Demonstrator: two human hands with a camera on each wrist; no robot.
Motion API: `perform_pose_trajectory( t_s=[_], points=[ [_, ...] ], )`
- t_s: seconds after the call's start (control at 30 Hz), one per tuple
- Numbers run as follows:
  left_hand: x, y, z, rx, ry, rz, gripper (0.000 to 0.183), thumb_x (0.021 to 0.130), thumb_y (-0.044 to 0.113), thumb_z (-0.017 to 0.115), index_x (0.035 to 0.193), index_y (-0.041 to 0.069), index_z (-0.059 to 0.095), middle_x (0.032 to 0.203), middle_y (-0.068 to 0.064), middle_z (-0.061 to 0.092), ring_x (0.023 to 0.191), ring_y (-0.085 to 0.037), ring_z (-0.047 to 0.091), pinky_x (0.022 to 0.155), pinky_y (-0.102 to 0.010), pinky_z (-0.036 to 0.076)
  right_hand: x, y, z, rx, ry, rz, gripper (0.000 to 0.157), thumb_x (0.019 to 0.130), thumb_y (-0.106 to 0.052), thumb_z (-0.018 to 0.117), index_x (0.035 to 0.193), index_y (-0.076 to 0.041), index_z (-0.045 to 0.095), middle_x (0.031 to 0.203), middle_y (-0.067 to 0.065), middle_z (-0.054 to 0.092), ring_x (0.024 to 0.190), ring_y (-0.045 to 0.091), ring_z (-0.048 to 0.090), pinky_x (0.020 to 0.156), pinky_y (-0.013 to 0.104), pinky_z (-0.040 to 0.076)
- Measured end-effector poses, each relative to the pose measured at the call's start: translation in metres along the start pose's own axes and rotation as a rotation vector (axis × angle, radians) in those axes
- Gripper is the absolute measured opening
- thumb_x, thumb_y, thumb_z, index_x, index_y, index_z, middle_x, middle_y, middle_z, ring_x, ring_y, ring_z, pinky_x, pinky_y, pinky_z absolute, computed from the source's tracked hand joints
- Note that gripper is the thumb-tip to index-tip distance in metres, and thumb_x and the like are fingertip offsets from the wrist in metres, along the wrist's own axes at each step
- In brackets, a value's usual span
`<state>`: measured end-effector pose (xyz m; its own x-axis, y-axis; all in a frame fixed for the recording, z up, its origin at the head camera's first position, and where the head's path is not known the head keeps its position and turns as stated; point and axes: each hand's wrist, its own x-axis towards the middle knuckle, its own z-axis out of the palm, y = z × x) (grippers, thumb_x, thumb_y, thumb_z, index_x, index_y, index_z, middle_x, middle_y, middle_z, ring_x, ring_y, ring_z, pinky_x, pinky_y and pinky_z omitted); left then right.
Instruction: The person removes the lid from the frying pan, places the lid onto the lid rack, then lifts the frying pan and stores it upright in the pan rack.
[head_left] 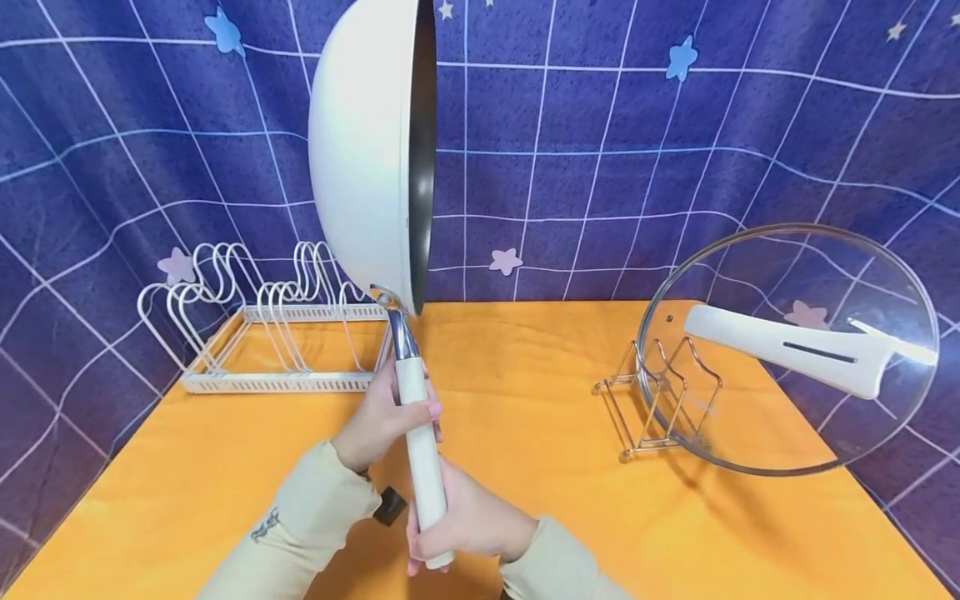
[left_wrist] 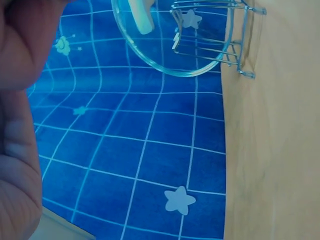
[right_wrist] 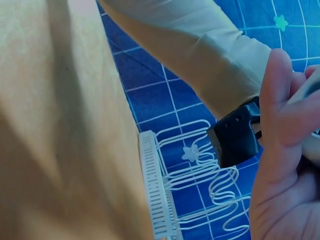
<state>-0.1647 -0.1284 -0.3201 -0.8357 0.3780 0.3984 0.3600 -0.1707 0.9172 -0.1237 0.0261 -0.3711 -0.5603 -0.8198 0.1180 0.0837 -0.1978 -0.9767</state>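
A large white wok point(head_left: 360, 150) with a dark inside is held up on its edge, its opening facing right, above the table. My left hand point(head_left: 386, 421) grips the upper part of its white handle point(head_left: 420, 467), just below the metal neck. Lower down, my right hand point(head_left: 476, 517) holds the handle close to its end. In the left wrist view part of the left hand point(left_wrist: 20, 165) shows, but not the wok. The right wrist view has the right hand point(right_wrist: 282, 150) curled round the handle's end at the right edge.
A white wire rack point(head_left: 277, 383) stands at the back left, behind the left hand. On the right, a small metal wire stand point(head_left: 678, 408) holds a glass lid point(head_left: 787, 433) with a white handle. A blue patterned curtain point(head_left: 585, 183) hangs behind the orange tabletop point(head_left: 540, 400).
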Motion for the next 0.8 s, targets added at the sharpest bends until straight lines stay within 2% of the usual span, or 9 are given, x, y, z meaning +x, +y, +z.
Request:
perform_pose_trajectory(
  t_s=[0.13, 0.2, 0.23, 0.37, 0.4, 0.47, 0.63, 0.7, 0.8],
  points=[
    [-0.001, 0.002, -0.003, -0.033, -0.033, 0.025, 0.031, 0.087, -0.004, 0.058, 0.106, 0.005, 0.036, 0.077, 0.003, 0.060, 0.058, -0.014, 0.064, 0.057, -0.033, 0.059, 0.002, -0.001, 0.000, -0.011, -0.036, -0.030, 0.046, 0.072, 0.017, 0.056, 0.110, 0.004, 0.034, 0.074, 0.047, 0.049, 0.053, 0.040, 0.063, 0.042, 0.021, 0.045],
    [-0.002, 0.003, -0.004, -0.039, -0.045, 0.037, 0.031, 0.088, -0.004, 0.059, 0.107, 0.006, 0.036, 0.077, 0.003, 0.060, 0.058, -0.014, 0.065, 0.057, -0.033, 0.059, 0.003, -0.001, 0.001, -0.012, -0.047, -0.037, 0.045, 0.072, 0.017, 0.056, 0.109, 0.004, 0.034, 0.074, 0.047, 0.049, 0.054, 0.045, 0.061, 0.042, 0.021, 0.045],
    [-0.003, 0.004, -0.004, -0.042, -0.048, 0.042, 0.031, 0.088, -0.005, 0.058, 0.107, 0.006, 0.036, 0.077, 0.004, 0.061, 0.058, -0.014, 0.065, 0.056, -0.033, 0.059, 0.003, -0.001, 0.002, -0.005, -0.052, -0.040, 0.044, 0.072, 0.018, 0.056, 0.107, 0.004, 0.034, 0.074, 0.048, 0.048, 0.054, 0.044, 0.062, 0.042, 0.021, 0.045],
    [-0.005, 0.008, -0.006, -0.021, -0.036, 0.069, 0.030, 0.085, -0.010, 0.053, 0.106, 0.003, 0.036, 0.076, 0.003, 0.061, 0.057, -0.014, 0.065, 0.054, -0.033, 0.058, 0.006, -0.001, 0.008, 0.048, -0.077, -0.026, 0.042, 0.073, 0.018, 0.054, 0.103, 0.000, 0.030, 0.077, 0.052, 0.042, 0.056, 0.012, 0.065, 0.044, 0.019, 0.046],
    [-0.006, 0.009, -0.006, -0.014, -0.028, 0.076, 0.029, 0.084, -0.011, 0.052, 0.105, 0.001, 0.036, 0.076, 0.003, 0.061, 0.057, -0.014, 0.065, 0.053, -0.034, 0.058, 0.007, -0.002, 0.009, 0.061, -0.086, -0.023, 0.043, 0.073, 0.019, 0.054, 0.102, -0.001, 0.030, 0.077, 0.053, 0.040, 0.056, 0.009, 0.065, 0.044, 0.019, 0.046],
    [-0.009, 0.012, -0.007, 0.006, -0.010, 0.086, 0.029, 0.083, -0.013, 0.050, 0.104, -0.001, 0.035, 0.076, 0.003, 0.060, 0.055, -0.014, 0.064, 0.051, -0.034, 0.057, 0.009, -0.002, 0.012, 0.072, -0.100, -0.021, 0.044, 0.074, 0.019, 0.053, 0.102, -0.004, 0.028, 0.078, 0.053, 0.039, 0.055, 0.016, 0.066, 0.045, 0.019, 0.046],
    [-0.014, 0.018, -0.008, 0.080, 0.023, 0.088, 0.028, 0.081, -0.014, 0.052, 0.101, -0.002, 0.036, 0.074, 0.004, 0.060, 0.054, -0.014, 0.064, 0.049, -0.034, 0.056, 0.014, -0.001, 0.015, 0.060, -0.144, -0.060, 0.045, 0.073, 0.021, 0.053, 0.101, -0.006, 0.029, 0.076, 0.052, 0.040, 0.057, 0.057, 0.053, 0.043, 0.021, 0.046],
    [-0.014, 0.019, -0.009, 0.101, 0.024, 0.086, 0.028, 0.080, -0.014, 0.053, 0.100, -0.003, 0.036, 0.073, 0.004, 0.061, 0.055, -0.013, 0.065, 0.049, -0.034, 0.056, 0.015, 0.000, 0.015, 0.058, -0.165, -0.071, 0.045, 0.073, 0.021, 0.053, 0.099, -0.006, 0.029, 0.076, 0.051, 0.040, 0.058, 0.060, 0.051, 0.042, 0.021, 0.045],
    [-0.014, 0.021, -0.012, 0.110, 0.011, 0.066, 0.029, 0.081, -0.015, 0.053, 0.100, -0.001, 0.037, 0.071, 0.005, 0.063, 0.056, -0.013, 0.066, 0.051, -0.034, 0.057, 0.018, 0.003, 0.014, 0.064, -0.186, -0.071, 0.044, 0.073, 0.020, 0.053, 0.097, -0.008, 0.028, 0.075, 0.050, 0.042, 0.056, 0.053, 0.054, 0.039, 0.023, 0.043]
  ],
)
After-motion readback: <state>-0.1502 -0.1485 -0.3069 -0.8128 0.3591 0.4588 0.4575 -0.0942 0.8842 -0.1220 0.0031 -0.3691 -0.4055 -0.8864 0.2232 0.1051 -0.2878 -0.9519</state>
